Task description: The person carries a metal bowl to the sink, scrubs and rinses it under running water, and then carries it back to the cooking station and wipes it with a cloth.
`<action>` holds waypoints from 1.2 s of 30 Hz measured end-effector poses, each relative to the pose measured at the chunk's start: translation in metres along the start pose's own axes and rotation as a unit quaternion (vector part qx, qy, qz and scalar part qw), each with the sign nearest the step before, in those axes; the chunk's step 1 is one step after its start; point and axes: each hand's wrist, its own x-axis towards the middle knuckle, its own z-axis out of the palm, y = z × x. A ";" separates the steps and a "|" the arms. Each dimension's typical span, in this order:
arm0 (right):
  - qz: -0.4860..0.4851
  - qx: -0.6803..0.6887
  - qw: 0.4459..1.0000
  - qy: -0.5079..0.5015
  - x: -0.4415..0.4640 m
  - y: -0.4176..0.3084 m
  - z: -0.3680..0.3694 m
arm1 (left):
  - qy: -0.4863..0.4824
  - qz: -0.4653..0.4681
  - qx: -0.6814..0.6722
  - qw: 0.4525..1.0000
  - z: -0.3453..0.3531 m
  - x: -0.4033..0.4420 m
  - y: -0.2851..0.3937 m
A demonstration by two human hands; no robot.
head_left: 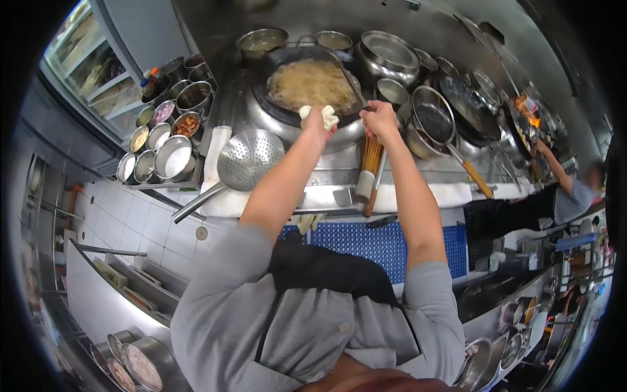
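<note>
Text: none legible | bottles, upper left of frame: any markings too small to read | fridge shelves, far upper left: any labels blurred beyond reading

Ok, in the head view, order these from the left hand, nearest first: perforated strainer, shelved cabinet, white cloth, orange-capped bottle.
1. White cloth, in the left hand.
2. Perforated strainer, left of the hand.
3. Orange-capped bottle, farther left.
4. Shelved cabinet, far left.
</note>
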 end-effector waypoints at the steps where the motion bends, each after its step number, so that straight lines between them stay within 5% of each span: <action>1: 0.000 -0.015 1.000 0.005 0.008 -0.010 0.001 | -0.005 0.007 -0.007 1.000 0.004 -0.013 0.006; 7: -0.011 -0.062 0.997 -0.047 0.033 -0.034 0.010 | 0.059 0.055 -0.012 0.997 -0.001 -0.031 0.000; 20: -0.105 -0.247 0.963 -0.024 0.044 -0.069 0.034 | 0.034 0.065 -0.035 0.997 -0.009 -0.031 0.012; 27: -0.109 -0.257 0.959 -0.057 0.060 -0.045 0.042 | 0.060 0.050 -0.060 0.995 -0.017 -0.014 0.005; 32: -0.068 -0.258 0.960 -0.087 0.049 -0.054 0.035 | 0.055 0.125 0.004 0.991 -0.027 -0.001 -0.003; 36: -0.206 -0.307 0.926 -0.072 0.052 -0.037 0.022 | 0.080 0.080 -0.039 0.993 -0.023 -0.004 -0.001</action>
